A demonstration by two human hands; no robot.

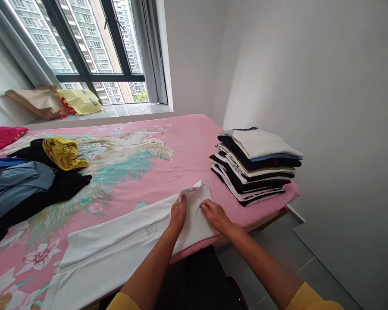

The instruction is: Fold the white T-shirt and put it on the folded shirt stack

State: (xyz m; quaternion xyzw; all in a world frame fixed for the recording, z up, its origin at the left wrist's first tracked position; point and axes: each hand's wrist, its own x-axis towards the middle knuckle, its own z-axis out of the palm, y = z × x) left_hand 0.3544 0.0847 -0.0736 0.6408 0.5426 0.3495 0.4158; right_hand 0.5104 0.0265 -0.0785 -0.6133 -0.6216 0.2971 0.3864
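Observation:
A white shirt (116, 243) lies along the front edge of the bed, folded lengthwise into a long strip with faint print near its middle. My left hand (179, 212) pinches the cloth near the strip's right end, thumb on top, where the fabric is lifted in a fold. Close by on the right, my right hand (215, 215) has its fingers curled together at the same end of the shirt, touching the cloth. Whether the right fingertips grip a bit of fabric is hard to see in full, though they press together on it.
A stack of folded clothes (257, 168) stands on the bed's right corner, near the wall. Loose clothes (35, 181) lie heaped at the left, beside a red pillow (4, 137). Paper bags (40, 102) rest on the windowsill. The pink bedsheet (194, 146) has a bird pattern.

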